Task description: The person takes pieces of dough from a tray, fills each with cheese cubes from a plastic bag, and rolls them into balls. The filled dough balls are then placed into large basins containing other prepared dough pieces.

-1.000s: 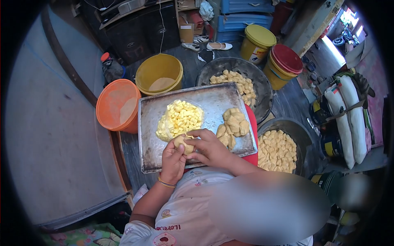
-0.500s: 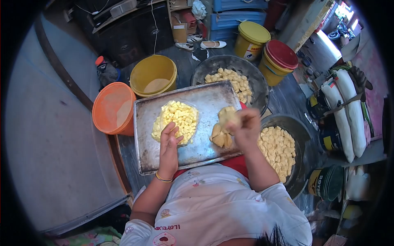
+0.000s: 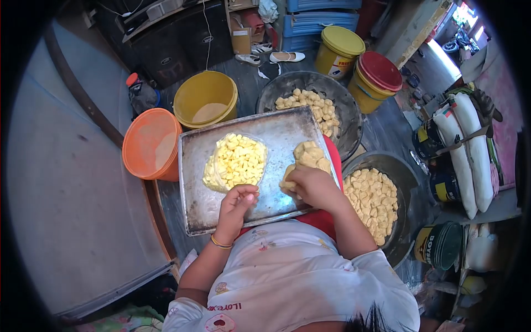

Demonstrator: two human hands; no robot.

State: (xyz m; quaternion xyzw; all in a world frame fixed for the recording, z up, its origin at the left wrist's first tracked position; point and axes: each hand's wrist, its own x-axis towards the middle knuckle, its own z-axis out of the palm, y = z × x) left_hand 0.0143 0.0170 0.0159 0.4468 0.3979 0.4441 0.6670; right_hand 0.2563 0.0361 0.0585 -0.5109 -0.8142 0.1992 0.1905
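A worn metal baking tray (image 3: 276, 203) rests across my lap. On its left part lies a clear plastic bag (image 3: 214, 172) with small pale-yellow cubes (image 3: 243, 159), perhaps cheese or butter. My left hand (image 3: 235, 209) is just below the bag, thumb and fingers pinched together; whatever they hold is hidden. At the tray's right side, my right hand (image 3: 314, 187) closes its fingertips on a piece of dough (image 3: 289, 176). More dough pieces (image 3: 311, 155) sit in a small pile right above that hand.
Dough balls fill part of a dark basin (image 3: 406, 191) at the right and another basin (image 3: 271, 94) behind the tray. An orange bucket (image 3: 149, 141) and an open yellow bucket (image 3: 206, 97) stand at left. Lidded buckets (image 3: 340, 47) and white sacks (image 3: 470, 157) are farther off.
My right hand has come down from above the dough pile onto the pieces. My left hand has lowered from the bag's edge, its fingers drawing together. The pile looks larger at the top.
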